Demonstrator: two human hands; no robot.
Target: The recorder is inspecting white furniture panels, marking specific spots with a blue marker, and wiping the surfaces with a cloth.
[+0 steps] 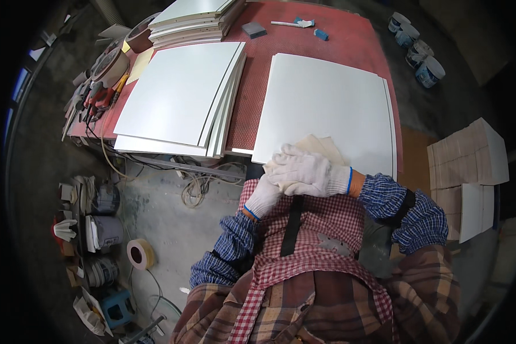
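Note:
A beige cloth (325,147) is bunched at the near edge of a white panel (327,94), the top one of a small stack on the right. My right hand (314,173), in a white knitted glove with a blue cuff edge, has its fingers closed over the cloth. Close against it and partly underneath is my left hand (264,194), gloved the same way. The left fingers are hidden behind the right hand and the cloth, so their grip does not show. Left of this stack lies another pile of white panels (180,92), its sheets slightly fanned.
Both piles rest on a red textured table (304,34). More panels (195,26), a grey block (254,30) and a blue piece (321,35) lie at the back. Tape rolls and red-handled tools (100,96) crowd the left edge. Buckets (430,72) and stacked boards (461,155) stand right.

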